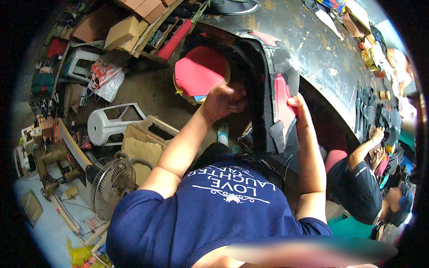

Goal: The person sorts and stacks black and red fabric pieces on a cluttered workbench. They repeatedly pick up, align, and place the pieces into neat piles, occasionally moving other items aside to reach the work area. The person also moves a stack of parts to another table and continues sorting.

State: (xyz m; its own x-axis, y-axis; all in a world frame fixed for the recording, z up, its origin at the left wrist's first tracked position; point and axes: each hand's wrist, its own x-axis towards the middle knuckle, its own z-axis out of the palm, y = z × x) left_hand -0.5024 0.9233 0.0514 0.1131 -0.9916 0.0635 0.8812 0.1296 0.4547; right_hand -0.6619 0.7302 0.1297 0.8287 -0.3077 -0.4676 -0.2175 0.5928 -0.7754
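My left hand (223,102) grips the left side of a thick stack of black sheets (261,80) that hangs over the edge of a dark worktable (313,49). On the stack's right side my right hand (298,109) presses against a red-pink sheet (282,100) tucked among the black ones. Both forearms reach up from my dark blue shirt. A round stool with a red seat (199,71) stands just left of the stack, below my left hand.
A person in dark clothes (357,183) sits at the right, hands on the table. White plastic stools (107,125), a floor fan (111,183), a wooden crate (143,143), cardboard boxes (123,31) and a machine (44,156) crowd the floor to the left.
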